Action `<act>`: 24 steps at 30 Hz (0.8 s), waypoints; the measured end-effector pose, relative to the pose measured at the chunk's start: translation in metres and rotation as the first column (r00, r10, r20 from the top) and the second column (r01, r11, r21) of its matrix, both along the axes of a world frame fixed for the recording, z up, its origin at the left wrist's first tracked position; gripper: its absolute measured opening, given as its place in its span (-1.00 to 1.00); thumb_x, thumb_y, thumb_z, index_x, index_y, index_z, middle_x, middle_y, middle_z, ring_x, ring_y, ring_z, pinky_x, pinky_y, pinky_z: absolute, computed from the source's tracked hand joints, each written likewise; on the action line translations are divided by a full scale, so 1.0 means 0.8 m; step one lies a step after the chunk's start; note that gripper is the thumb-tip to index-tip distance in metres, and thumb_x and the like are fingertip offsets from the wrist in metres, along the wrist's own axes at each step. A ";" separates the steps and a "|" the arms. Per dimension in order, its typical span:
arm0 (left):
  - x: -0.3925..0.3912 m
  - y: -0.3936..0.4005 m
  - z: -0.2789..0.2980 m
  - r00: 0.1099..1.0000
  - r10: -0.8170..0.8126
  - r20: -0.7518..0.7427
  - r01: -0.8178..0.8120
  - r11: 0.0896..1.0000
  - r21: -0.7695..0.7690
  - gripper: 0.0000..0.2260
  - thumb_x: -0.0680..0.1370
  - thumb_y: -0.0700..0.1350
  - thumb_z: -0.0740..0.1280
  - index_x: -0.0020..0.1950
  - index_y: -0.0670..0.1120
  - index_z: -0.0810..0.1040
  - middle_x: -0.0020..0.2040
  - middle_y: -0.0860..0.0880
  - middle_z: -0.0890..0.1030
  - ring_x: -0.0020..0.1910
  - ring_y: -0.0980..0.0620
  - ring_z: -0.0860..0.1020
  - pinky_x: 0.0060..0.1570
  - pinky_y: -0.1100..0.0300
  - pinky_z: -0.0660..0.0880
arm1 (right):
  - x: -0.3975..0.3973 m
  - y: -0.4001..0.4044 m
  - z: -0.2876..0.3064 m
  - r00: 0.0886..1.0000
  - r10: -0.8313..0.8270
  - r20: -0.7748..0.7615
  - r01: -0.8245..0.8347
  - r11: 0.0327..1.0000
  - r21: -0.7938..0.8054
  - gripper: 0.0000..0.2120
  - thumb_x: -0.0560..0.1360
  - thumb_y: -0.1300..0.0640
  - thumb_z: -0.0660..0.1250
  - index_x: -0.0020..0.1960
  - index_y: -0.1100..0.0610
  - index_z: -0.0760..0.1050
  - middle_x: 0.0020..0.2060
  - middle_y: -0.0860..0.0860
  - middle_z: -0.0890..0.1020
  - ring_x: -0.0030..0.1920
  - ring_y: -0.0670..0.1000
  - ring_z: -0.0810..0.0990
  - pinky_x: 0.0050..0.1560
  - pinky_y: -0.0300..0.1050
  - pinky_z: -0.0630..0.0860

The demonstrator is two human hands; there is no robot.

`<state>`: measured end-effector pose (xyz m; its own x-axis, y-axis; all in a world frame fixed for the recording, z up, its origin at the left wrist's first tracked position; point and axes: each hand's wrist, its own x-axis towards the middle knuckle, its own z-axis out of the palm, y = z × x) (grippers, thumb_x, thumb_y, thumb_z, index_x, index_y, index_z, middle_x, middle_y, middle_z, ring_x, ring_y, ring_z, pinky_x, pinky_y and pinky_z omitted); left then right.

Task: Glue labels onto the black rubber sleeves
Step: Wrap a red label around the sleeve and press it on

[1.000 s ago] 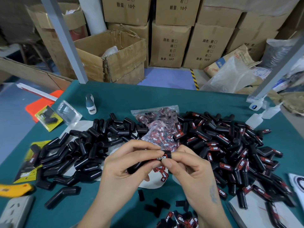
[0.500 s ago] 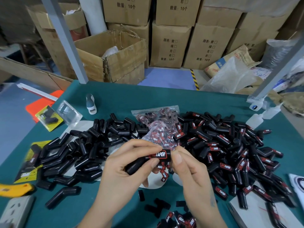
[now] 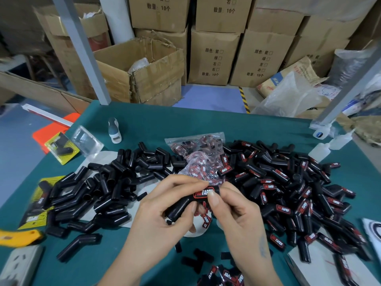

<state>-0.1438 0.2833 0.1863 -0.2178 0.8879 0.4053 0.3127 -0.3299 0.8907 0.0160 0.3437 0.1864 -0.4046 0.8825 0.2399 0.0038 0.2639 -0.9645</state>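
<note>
Held sleeve (image 3: 186,205): one bent black rubber sleeve, at lower centre of frame, above the table (image 3: 206,124), between both hands. Left hand (image 3: 162,215): fingers curled round the long lower leg of the sleeve, thumb on its near side. Right hand (image 3: 237,211): thumb and forefinger pinch the short upper leg, thumb tip at the edge of the red-and-black label (image 3: 204,193), which sits on that leg with its lettering facing up. Handling, judged: sleeve looks light, hollow, flexible; smooth sheen suggests some slip, so hold the unlabelled long leg and keep pressure on the label only from flat finger pads. Label is thin and small; likely to slide while the glue is wet, so press straight down, no sideways drag. Not fragile. Counts: held sleeves, one. Unlabelled pile (image 3: 107,182), centre left: too many and too overlapped to count, several dozen at a guess. Labelled pile (image 3: 299,188), centre right to lower right: also uncountable, appears the larger. Clear bags of loose labels (image 3: 198,155), upper centre of the heap: two as far as I can tell. Small white glue bottles: one upper left (image 3: 113,131), two at right edge (image 3: 329,144); a further one by the post is unclear. Yellow knife (image 3: 18,237), lower left: one.
</note>
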 end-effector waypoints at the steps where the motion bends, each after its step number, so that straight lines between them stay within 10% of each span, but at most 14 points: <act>1: 0.002 -0.001 -0.001 1.000 0.003 -0.019 -0.003 1.000 0.013 -0.66 0.57 -0.17 0.35 0.29 0.10 0.70 0.23 0.09 0.63 0.00 -0.01 0.69 -0.12 0.12 0.67 | 0.000 0.000 -0.001 1.000 0.001 -0.014 -0.001 1.000 -0.025 -0.75 0.55 -0.18 0.38 -0.17 -0.06 0.69 -0.26 0.17 0.37 -0.29 0.00 0.33 -0.21 -0.12 0.31; 11: 0.006 -0.001 -0.004 0.991 -0.007 -0.132 0.020 0.995 0.096 -0.66 0.62 -0.20 0.32 0.35 0.04 0.65 0.33 0.11 0.61 0.13 0.00 0.66 0.02 0.08 0.64 | -0.002 0.001 -0.014 0.996 -0.034 -0.088 0.024 0.994 -0.110 -0.60 0.45 -0.26 0.54 -0.01 0.09 0.72 -0.17 0.30 0.34 -0.20 0.36 0.33 -0.22 0.25 0.35; 20: 0.009 0.005 -0.005 0.999 -0.010 0.051 0.003 0.990 0.141 -0.78 0.71 -0.01 0.33 0.27 0.01 0.72 0.24 0.02 0.63 0.13 -0.15 0.64 -0.13 0.11 0.67 | -0.005 -0.001 -0.010 0.995 -0.049 -0.083 0.042 0.995 -0.094 -0.61 0.42 -0.25 0.54 -0.11 0.09 0.73 -0.25 0.22 0.32 -0.25 0.34 0.33 -0.23 0.26 0.37; 24: 0.014 0.006 -0.009 0.992 0.036 0.120 -0.056 0.983 0.174 -0.89 0.67 -0.01 0.40 0.18 0.08 0.65 0.20 0.00 0.66 0.09 -0.14 0.67 -0.08 0.01 0.66 | 0.003 0.002 -0.010 0.998 -0.006 -0.067 0.002 0.999 -0.053 -0.68 0.48 -0.28 0.48 -0.05 -0.03 0.73 -0.26 0.04 0.33 -0.26 -0.01 0.34 -0.20 -0.06 0.35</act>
<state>-0.1326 0.2883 0.1790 -0.3114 0.7925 0.5243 0.2293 -0.4728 0.8508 0.0180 0.3453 0.1787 -0.3855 0.8962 0.2193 -0.0600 0.2128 -0.9752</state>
